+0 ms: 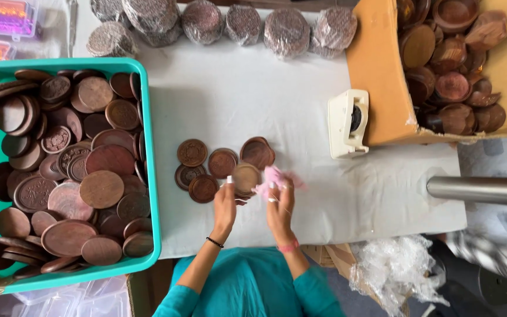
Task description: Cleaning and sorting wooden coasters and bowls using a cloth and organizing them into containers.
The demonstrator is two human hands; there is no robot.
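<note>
The left hand [225, 206] holds a wooden disc [245, 176] by its edge, just left of the right hand [280, 205], which grips what seems to be a cloth [274, 178], though blur makes that uncertain. Just beyond and left of the left hand, loose discs [202, 167] lie on the table [253, 100]. Far left of both hands, a tub [148, 176] holds more discs. Beyond the right hand and to its right sit a tape dispenser [347, 123] and a cardboard box [382, 70] of wooden pieces. Wrapped stacks [242, 24] line the far edge.
</note>
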